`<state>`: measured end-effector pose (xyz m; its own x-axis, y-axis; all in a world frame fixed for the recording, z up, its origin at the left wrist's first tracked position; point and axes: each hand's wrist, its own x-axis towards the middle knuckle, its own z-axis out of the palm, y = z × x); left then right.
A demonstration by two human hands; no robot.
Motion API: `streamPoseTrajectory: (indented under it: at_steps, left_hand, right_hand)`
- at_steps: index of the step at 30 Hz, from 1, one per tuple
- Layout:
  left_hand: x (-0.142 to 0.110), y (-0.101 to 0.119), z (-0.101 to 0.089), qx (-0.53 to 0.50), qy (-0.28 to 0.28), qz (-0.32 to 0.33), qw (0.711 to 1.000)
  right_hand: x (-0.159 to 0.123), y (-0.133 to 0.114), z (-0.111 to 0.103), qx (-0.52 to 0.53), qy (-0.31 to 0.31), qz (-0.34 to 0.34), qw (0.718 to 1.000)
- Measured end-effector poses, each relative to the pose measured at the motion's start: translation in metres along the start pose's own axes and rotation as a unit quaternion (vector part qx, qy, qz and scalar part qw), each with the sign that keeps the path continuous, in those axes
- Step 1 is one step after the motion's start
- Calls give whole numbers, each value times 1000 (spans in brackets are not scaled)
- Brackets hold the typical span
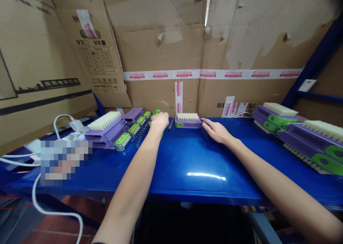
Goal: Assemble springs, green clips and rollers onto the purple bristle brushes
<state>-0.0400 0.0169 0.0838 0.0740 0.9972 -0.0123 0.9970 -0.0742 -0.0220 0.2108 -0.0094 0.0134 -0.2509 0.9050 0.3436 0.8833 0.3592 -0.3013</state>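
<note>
A purple brush with white bristles (187, 120) lies at the back of the blue table (187, 165). My right hand (215, 130) rests flat beside it on the right, fingers stretched out, fingertips at the brush's end. My left hand (159, 121) is curled closed at the far left of that brush, over a green part (157, 112) that peeks out behind the fingers. A thin dark tool (170, 125) lies between my left hand and the brush.
A stack of purple brushes (107, 129), a row of green-and-grey parts (132, 130) and small springs (141, 135) lie at the left. More purple-and-green brushes (300, 133) are piled at the right. Cardboard boxes (166, 50) wall the back. White cables (57, 124) trail at the left.
</note>
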Motion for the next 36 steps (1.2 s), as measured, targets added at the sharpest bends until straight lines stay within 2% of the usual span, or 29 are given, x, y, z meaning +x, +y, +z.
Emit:
streamPoseTrajectory:
  at_steps: [4, 10, 18, 24, 29, 31, 36]
  left_hand:
    - [5, -5, 4, 35, 36, -68, 996]
    - [10, -11, 12, 51, 73, -80, 993]
    - [6, -17, 18, 107, 90, -13, 990]
    - [1, -30, 19, 155, 103, 30, 982]
    - [-9, -40, 11, 161, 99, 66, 980]
    - [-19, -47, 5, 160, 96, 49, 981]
    - [-56, -75, -4, 150, 63, -51, 985]
  right_hand:
    - [0, 0, 0, -4, 7, -5, 1000]
    - [-1, -1, 0, -4, 9, -5, 1000]
    - [0, 0, 0, 6, 2, -6, 1000]
    - [1, 3, 2, 7, 0, -8, 1000]
    - [1, 3, 2, 11, 1, -9, 1000]
    - [1, 3, 2, 9, 0, -7, 1000]
    - [1, 3, 2, 4, 5, -11, 1000]
